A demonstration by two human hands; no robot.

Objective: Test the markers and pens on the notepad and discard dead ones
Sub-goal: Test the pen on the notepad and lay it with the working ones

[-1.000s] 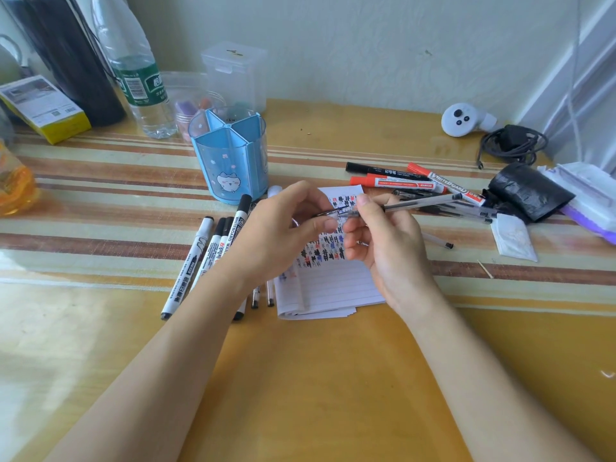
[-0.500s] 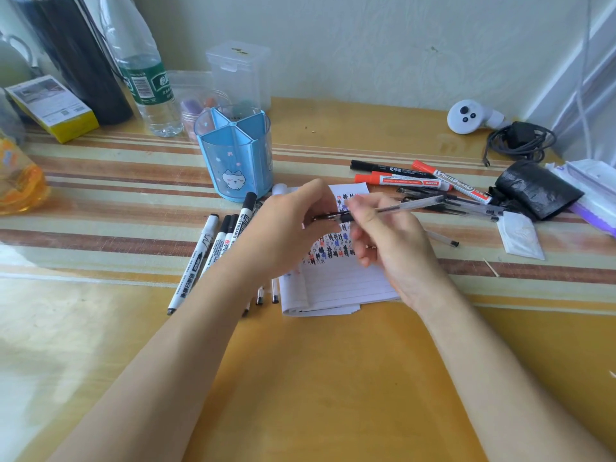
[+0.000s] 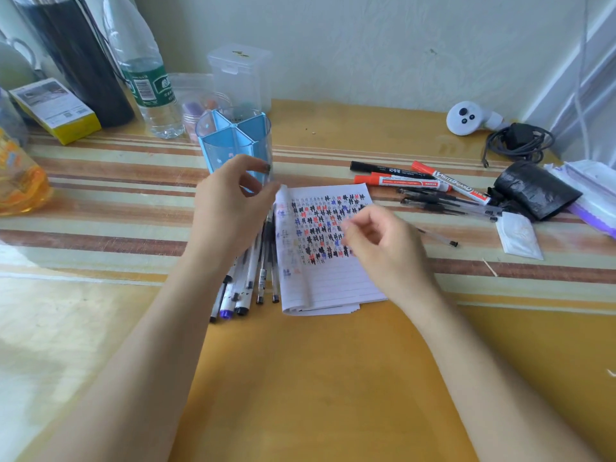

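Midway along the table [image 3: 300,378] the notepad [image 3: 336,281] is lying beside piled pens [image 3: 263,271]. Your left hand [image 3: 230,205] is hovering over them, grip unclear; your right hand [image 3: 383,241] is hanging loosely curled, empty. Probably you're between pens, next reaching for the markers [image 3: 410,182] nearer the right edge.

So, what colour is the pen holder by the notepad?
The pen holder is light blue; head view.
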